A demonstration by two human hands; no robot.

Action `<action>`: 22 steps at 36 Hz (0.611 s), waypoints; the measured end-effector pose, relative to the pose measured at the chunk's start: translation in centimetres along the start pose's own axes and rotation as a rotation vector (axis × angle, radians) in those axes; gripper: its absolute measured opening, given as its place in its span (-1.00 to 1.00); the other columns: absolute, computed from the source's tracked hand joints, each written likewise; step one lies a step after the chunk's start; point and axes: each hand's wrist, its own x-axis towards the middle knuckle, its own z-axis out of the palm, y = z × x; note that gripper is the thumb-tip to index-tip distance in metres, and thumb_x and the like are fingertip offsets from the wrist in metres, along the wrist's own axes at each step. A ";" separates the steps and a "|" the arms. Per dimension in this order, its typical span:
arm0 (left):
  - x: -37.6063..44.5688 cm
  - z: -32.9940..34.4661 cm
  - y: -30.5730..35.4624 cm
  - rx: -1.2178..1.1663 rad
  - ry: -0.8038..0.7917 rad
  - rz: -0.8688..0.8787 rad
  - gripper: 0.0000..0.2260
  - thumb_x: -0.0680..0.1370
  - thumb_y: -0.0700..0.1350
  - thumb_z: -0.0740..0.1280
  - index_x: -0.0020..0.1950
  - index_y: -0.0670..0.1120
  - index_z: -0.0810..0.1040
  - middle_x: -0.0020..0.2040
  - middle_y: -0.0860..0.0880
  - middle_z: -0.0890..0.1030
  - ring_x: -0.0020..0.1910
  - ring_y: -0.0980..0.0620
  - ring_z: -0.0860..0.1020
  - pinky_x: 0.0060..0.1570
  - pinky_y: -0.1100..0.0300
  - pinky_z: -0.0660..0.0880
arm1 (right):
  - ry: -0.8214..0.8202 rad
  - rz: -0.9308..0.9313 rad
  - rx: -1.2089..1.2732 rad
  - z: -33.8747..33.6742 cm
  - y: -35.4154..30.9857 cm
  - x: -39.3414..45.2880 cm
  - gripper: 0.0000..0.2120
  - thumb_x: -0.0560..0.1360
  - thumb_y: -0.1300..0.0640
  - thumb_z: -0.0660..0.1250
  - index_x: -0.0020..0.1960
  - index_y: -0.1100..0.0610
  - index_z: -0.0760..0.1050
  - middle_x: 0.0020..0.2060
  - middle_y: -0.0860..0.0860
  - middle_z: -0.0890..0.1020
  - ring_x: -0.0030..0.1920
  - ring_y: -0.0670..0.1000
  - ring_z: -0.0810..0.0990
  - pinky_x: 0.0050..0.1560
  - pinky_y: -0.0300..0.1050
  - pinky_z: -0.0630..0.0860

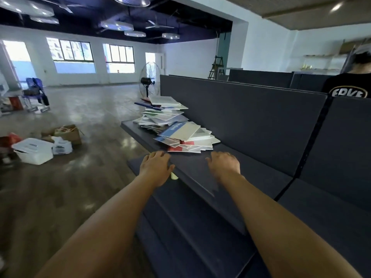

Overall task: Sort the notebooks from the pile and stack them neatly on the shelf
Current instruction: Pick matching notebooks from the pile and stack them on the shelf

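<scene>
A loose pile of notebooks (180, 133), mostly white with blue and red covers, lies spread along the dark navy shelf (261, 167) against its padded back. Just in front of the pile, a large dark navy notebook (192, 173) is held tilted between my hands. My left hand (155, 167) grips its left edge with the thumb on top. My right hand (223, 164), blurred, holds its right side with fingers bent over the cover. A small pale object (174, 176) shows under the left edge. More dark flat layers (180, 227) lie stepped beneath my forearms.
Left of the shelf is open shiny floor with a white plastic bin (33, 150), a cardboard box (68, 133) and a standing fan (149, 81). A person in a black shirt (347, 87) sits behind the padded divider at the right.
</scene>
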 end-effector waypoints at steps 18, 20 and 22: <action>12.5 2.2 -4.0 0.062 0.058 -0.052 -0.48 0.57 -0.04 0.27 0.50 -0.01 0.21 0.47 -0.07 0.27 0.45 -0.10 0.23 0.43 -0.01 0.19 | -0.034 -0.032 -0.026 2.6 -4.4 11.6 -0.63 0.64 -0.06 0.03 0.33 0.11 0.34 0.23 0.10 0.50 0.21 0.11 0.46 0.07 -0.05 0.39; 14.0 2.3 -4.7 0.054 0.041 -0.048 -0.45 0.55 -0.04 0.31 0.50 0.00 0.19 0.48 -0.08 0.26 0.45 -0.11 0.22 0.43 -0.01 0.20 | -0.030 -0.037 -0.028 2.8 -5.4 12.6 -0.61 0.63 -0.09 0.04 0.33 0.11 0.34 0.22 0.10 0.50 0.20 0.11 0.47 0.04 -0.04 0.40; 15.5 2.5 -5.4 0.044 0.017 -0.035 -0.44 0.55 -0.05 0.30 0.51 0.00 0.17 0.48 -0.09 0.24 0.46 -0.12 0.21 0.41 -0.02 0.21 | -0.034 -0.048 -0.034 3.0 -6.5 13.6 -0.59 0.62 -0.13 0.05 0.33 0.10 0.33 0.23 0.10 0.50 0.21 0.11 0.46 0.00 -0.04 0.38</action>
